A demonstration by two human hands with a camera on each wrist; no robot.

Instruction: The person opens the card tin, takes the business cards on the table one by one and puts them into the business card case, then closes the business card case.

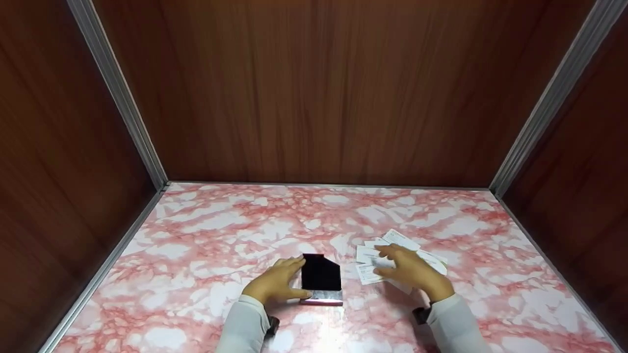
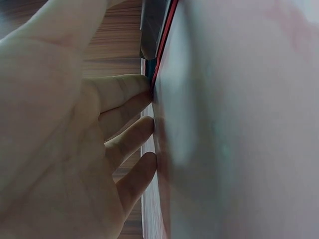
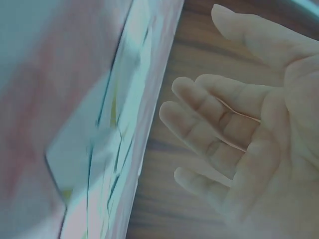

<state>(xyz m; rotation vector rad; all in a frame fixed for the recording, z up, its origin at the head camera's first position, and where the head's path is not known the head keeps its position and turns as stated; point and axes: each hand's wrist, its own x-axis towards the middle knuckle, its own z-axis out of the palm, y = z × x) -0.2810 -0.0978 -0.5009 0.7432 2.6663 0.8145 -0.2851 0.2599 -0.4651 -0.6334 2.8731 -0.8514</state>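
A flat card case [image 1: 321,275], black with a shiny silver strip along its near end and a reddish edge, lies on the table. Along its left side rests my left hand [image 1: 274,282], index fingertip at the far left corner and thumb on the silver strip. In the left wrist view the fingers [image 2: 130,137] reach out fairly straight, with the case's red-trimmed edge [image 2: 162,42] beyond them. To the right, several white printed cards [image 1: 367,274] are fanned out and overlapping. Over them hovers my right hand [image 1: 412,268], its fingers loosely bent and gripping nothing; the right wrist view shows a gap above the cards [image 3: 75,144].
The table top [image 1: 221,250] has a red and white marbled pattern. Brown wood-grain panels [image 1: 314,98] enclose it at the back and both sides, with metal corner posts [image 1: 122,93] at the rear left and right.
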